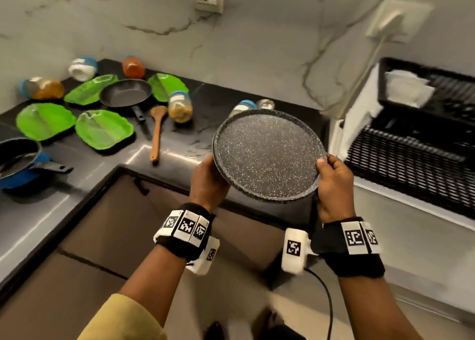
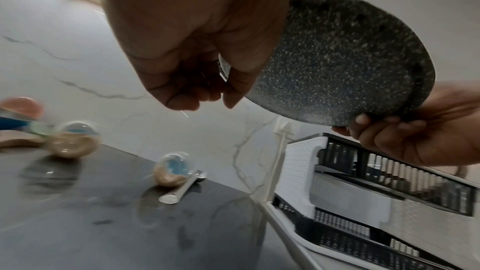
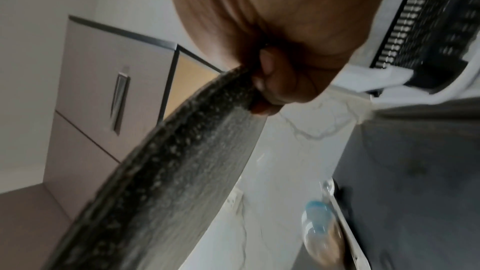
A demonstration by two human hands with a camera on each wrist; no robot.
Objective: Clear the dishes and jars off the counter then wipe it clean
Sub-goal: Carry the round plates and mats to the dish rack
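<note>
A round, speckled dark griddle pan [image 1: 267, 154] is held in the air above the counter's front edge, tilted toward me. My left hand [image 1: 208, 177] grips its left rim, and my right hand [image 1: 331, 180] pinches the right rim with the thumb on top. In the left wrist view the pan [image 2: 337, 65] sits between both hands. The right wrist view shows the pan's rim [image 3: 182, 161] edge-on under my right hand [image 3: 272, 81]. Green leaf-shaped plates [image 1: 102, 131], a black frying pan [image 1: 126, 92], a wooden spatula [image 1: 156, 131] and several jars [image 1: 180, 105] lie on the dark counter [image 1: 180, 149].
A black-and-white dish rack [image 1: 411, 144] stands to the right of the counter, a white cloth in its upper tier. A blue saucepan [image 1: 18, 164] sits at the left edge. A metal spoon [image 2: 182, 188] lies beside a fallen jar [image 2: 171, 169].
</note>
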